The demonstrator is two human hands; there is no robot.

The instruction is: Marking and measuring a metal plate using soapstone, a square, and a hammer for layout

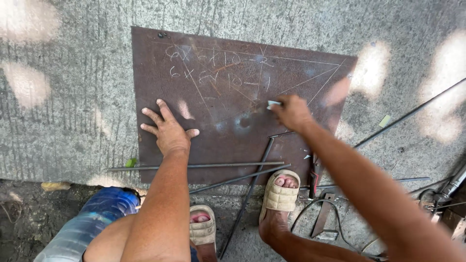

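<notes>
A rusty brown steel plate lies flat on the concrete, marked with chalk lines and scribbles. My left hand rests flat on the plate's left part, fingers spread, holding nothing. My right hand is over the plate's middle right, pinching a small white piece of chalk whose tip sits against the plate. Thin steel rods lie across the plate's near edge.
My two feet in beige sandals stand at the plate's near edge. A blue plastic bottle lies at lower left. A long rod runs off to the right; metal scraps and a cable lie at lower right.
</notes>
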